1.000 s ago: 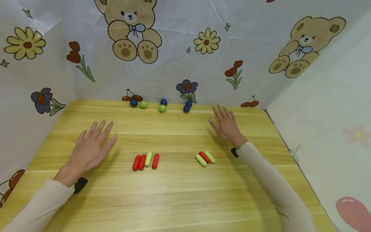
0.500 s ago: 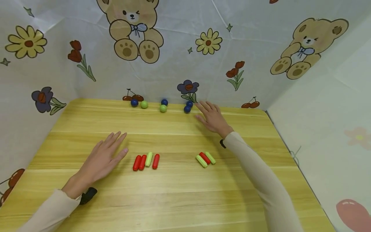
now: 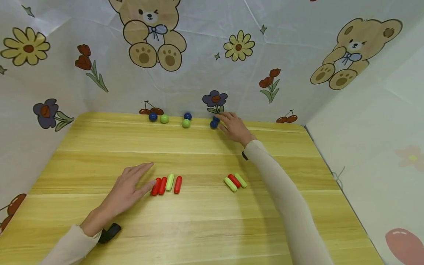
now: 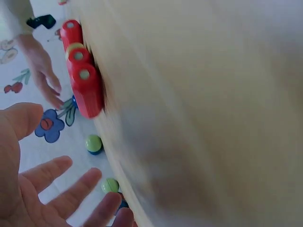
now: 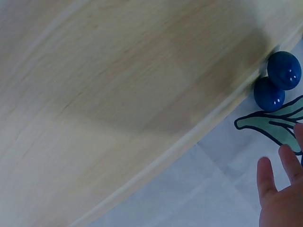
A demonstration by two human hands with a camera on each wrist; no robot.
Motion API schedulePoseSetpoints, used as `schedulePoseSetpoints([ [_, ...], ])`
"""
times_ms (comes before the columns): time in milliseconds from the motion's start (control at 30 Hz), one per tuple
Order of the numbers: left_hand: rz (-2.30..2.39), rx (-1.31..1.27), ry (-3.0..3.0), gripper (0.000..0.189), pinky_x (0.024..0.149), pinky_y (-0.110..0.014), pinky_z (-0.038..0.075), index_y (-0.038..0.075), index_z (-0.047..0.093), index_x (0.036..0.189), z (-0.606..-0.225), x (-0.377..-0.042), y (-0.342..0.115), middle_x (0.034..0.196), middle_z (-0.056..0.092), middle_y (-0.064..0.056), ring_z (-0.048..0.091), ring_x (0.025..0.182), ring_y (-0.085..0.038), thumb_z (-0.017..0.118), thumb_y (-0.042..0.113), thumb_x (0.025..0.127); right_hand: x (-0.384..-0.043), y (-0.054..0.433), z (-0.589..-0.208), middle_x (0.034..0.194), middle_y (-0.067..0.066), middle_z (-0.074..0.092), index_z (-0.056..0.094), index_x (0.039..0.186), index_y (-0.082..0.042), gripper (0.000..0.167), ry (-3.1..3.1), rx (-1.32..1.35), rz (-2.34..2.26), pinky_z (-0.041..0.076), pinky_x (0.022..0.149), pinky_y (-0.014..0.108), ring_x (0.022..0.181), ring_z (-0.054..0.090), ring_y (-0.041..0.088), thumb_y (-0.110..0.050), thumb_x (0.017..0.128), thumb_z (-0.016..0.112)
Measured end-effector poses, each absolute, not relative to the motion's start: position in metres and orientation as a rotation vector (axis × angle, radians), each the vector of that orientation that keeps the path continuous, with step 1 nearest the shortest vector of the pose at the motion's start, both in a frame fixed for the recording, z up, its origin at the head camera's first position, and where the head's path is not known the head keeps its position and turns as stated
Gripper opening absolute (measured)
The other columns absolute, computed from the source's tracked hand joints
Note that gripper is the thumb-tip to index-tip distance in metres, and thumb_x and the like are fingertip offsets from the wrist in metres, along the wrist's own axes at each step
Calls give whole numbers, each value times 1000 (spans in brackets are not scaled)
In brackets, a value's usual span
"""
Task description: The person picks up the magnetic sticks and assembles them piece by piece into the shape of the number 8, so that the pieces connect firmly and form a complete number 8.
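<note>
My left hand [image 3: 127, 188] hovers left of the left row of sticks, fingers spread and thumb tip overlapping the outermost red stick [image 3: 155, 187]. That row also has more red sticks and a light green stick [image 3: 170, 182]. In the left wrist view the red sticks [image 4: 86, 94] stand beyond the open fingers. At the table's back edge, my right hand [image 3: 234, 128] reaches over two blue balls [image 3: 214, 124], its fingers partly covering the rear one. The right wrist view shows both blue balls [image 5: 284, 71] apart from the relaxed fingertips [image 5: 266, 170].
Right of centre lie two light green sticks and a red stick [image 3: 234, 180]. Along the back edge stand a blue ball [image 3: 153, 117], a green ball [image 3: 164, 119], and another blue and green pair [image 3: 186, 123]. A patterned cloth [image 3: 198, 55] rises behind the wooden table [image 3: 205, 235].
My left hand has moved right and nearer, up to the left row of sticks. My right hand has moved left to the rightmost blue balls. The sticks and balls have stayed put.
</note>
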State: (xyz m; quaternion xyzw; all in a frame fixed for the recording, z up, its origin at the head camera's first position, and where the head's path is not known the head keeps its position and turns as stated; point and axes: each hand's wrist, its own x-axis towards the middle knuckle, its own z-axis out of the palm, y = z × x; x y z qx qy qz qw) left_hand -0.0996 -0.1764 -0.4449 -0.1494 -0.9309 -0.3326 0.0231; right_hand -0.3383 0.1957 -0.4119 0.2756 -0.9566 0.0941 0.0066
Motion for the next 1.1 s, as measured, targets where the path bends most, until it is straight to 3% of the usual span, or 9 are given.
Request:
schedulePoseSetpoints([
  [67,-1059,-445,-2867,57,92,-54,39,6,50,145,-447,-98,-175,139,55,-19,45,117,-36,64,37,99,-341,193,-414,158,13,36,40,154,-16,49,-3007,870,292,33,110,65,145,31,39,-24,107,50],
  [167,-1132,-412,-2859,51,81,-40,38,5,57,137,-448,-96,-173,119,62,-14,46,100,-26,70,31,95,-346,190,-419,153,15,40,41,153,-14,47,-3015,895,293,35,110,61,140,36,40,-19,107,49],
  [267,-1235,-369,-2881,45,79,-37,38,6,61,130,-447,-94,-171,107,61,-8,47,93,-23,72,28,94,-348,188,-424,149,16,43,42,152,-13,47,-3012,911,308,37,110,53,135,40,38,-14,106,49],
  [633,-1331,-317,-2882,34,80,-37,39,9,63,121,-452,-94,-166,100,61,-3,50,92,-22,73,26,93,-351,181,-428,144,17,44,47,149,-11,46,-2996,931,310,40,105,47,126,42,36,-9,104,54],
  [867,-1318,-307,-2879,34,76,-35,36,10,63,119,-450,-93,-162,97,61,-1,47,88,-20,74,27,92,-351,178,-430,139,15,48,54,144,-13,41,-3046,907,286,45,105,43,129,46,34,-9,103,56],
  [1100,-1265,-303,-2876,29,75,-36,31,13,65,115,-452,-95,-161,92,60,1,44,82,-18,77,19,89,-350,175,-431,138,17,48,57,139,-10,39,-3048,915,365,47,104,44,128,52,36,-9,101,60],
])
